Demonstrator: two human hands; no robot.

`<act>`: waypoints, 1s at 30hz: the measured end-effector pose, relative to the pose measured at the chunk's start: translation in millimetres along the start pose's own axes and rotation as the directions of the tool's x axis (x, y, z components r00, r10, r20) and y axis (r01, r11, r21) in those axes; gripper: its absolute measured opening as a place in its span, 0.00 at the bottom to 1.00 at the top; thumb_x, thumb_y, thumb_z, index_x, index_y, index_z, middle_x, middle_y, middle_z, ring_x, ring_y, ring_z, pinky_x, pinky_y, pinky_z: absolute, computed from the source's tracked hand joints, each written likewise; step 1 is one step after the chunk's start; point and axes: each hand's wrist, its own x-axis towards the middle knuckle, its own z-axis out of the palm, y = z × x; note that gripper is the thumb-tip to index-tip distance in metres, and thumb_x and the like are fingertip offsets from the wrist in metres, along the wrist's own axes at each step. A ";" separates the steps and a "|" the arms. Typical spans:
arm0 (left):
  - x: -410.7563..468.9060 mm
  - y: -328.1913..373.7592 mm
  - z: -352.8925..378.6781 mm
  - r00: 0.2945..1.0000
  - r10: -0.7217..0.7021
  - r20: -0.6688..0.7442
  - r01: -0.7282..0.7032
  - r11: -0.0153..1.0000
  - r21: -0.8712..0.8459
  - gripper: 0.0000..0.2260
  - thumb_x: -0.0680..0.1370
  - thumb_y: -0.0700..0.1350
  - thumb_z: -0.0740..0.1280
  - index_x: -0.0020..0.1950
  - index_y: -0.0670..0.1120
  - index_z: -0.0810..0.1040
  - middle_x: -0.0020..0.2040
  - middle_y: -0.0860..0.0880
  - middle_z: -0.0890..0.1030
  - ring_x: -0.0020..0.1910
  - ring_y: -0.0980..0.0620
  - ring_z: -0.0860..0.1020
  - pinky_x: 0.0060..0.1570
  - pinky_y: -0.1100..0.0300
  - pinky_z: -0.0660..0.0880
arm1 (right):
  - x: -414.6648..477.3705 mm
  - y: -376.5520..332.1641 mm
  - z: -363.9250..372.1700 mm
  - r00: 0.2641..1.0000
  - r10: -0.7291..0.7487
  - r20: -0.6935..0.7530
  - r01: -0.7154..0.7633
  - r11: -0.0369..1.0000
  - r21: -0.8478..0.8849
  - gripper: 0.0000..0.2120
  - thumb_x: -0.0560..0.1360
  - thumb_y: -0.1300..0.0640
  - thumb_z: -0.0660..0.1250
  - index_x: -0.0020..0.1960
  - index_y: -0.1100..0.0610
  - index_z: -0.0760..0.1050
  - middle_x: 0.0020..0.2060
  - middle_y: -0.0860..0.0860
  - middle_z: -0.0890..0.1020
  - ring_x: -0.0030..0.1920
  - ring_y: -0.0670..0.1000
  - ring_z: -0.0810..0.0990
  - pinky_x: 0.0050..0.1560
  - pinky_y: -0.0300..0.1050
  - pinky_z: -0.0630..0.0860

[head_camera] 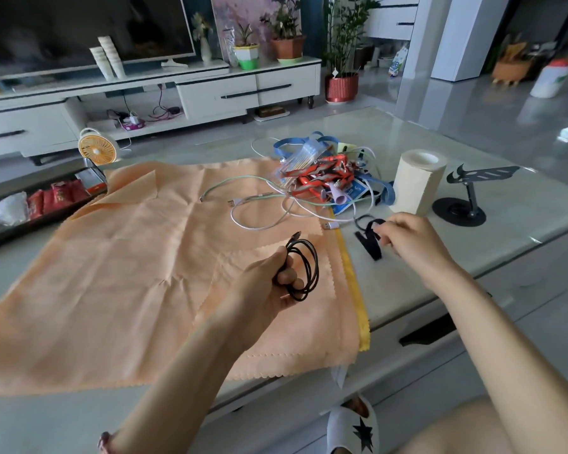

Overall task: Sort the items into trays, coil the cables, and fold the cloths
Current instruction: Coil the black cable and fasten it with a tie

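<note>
Head view: left grip (269,281) curls round the coiled black cable (313,273) over the orange cloth (112,273) so its loops stay together. At 2 o'clock, right grip (407,237) pinches a black strap (368,245), likely for binding.

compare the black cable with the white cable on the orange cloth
The black cable is dark, the white cable pale. The black cable is coiled tidily; the white cable sprawls in loose loops. The left hand grips the black cable; the white cable lies on the orange cloth. Both are thin.
</note>
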 end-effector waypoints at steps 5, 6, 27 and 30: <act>-1.1 -3.9 1.7 1.000 -0.010 -0.028 0.009 1.000 -0.003 0.13 0.82 0.48 0.55 0.39 0.46 0.68 0.23 0.54 0.65 0.25 0.56 0.71 0.35 0.61 0.70 | -9.8 -9.8 -5.8 0.983 0.160 0.094 -0.181 0.942 0.281 0.10 0.76 0.58 0.63 0.36 0.56 0.76 0.21 0.45 0.64 0.24 0.46 0.60 0.23 0.35 0.56; -1.6 -4.2 2.0 0.999 -0.002 -0.033 0.002 1.000 0.002 0.14 0.82 0.49 0.55 0.39 0.46 0.67 0.23 0.54 0.65 0.25 0.55 0.70 0.35 0.61 0.70 | -12.1 -12.7 -3.3 0.978 0.166 0.130 -0.200 0.926 0.319 0.10 0.76 0.58 0.62 0.37 0.56 0.76 0.20 0.44 0.63 0.24 0.46 0.59 0.24 0.36 0.54; 7.0 8.7 -2.8 0.742 0.403 -0.536 -0.220 0.901 0.373 0.20 0.81 0.52 0.56 0.36 0.39 0.68 0.27 0.46 0.69 0.25 0.47 0.72 0.27 0.58 0.70 | -70.5 -83.2 80.1 0.784 -0.164 0.599 -0.056 0.942 0.332 0.12 0.73 0.66 0.57 0.31 0.58 0.67 0.34 0.59 0.65 0.27 0.46 0.59 0.25 0.36 0.56; 7.4 10.0 -8.8 0.701 0.460 -0.545 -0.252 0.874 0.415 0.19 0.81 0.51 0.58 0.34 0.42 0.68 0.27 0.49 0.69 0.28 0.50 0.68 0.29 0.62 0.66 | -74.1 -86.0 87.4 0.768 -0.184 0.614 -0.059 0.934 0.354 0.07 0.70 0.62 0.60 0.33 0.59 0.67 0.30 0.56 0.64 0.27 0.46 0.60 0.25 0.36 0.57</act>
